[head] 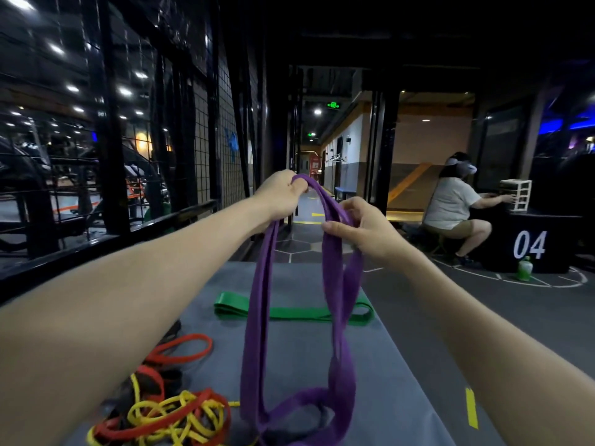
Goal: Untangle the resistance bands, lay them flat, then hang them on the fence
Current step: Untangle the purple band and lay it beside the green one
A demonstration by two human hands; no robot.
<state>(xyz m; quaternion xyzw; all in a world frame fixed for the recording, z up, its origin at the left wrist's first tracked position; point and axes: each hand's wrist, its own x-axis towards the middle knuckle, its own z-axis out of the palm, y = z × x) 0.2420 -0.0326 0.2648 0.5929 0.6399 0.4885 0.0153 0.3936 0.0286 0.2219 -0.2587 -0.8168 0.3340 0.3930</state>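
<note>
Far left of the purple band [257,317]: black wire fence [206,130], nothing hung there that I can make out. Low and left of the purple band, a red and yellow tangle [167,410] lies heaped on the grey mat [402,365], unsorted. Left hand [280,196] is clenched round the top of the purple band, lifting it well above the mat. The band hangs in doubled loops, lower end touching the mat, strands twisted over each other on the right side. Behind it a green band [289,312] lies flat on the mat, apparently finished. Right hand [360,226] pinches the band's right strand just below the top. Judgement: untangling step, purple band in hand. Next move calls for turning the right strand out of its twist, then laying the loop flat beside the green band.
</note>
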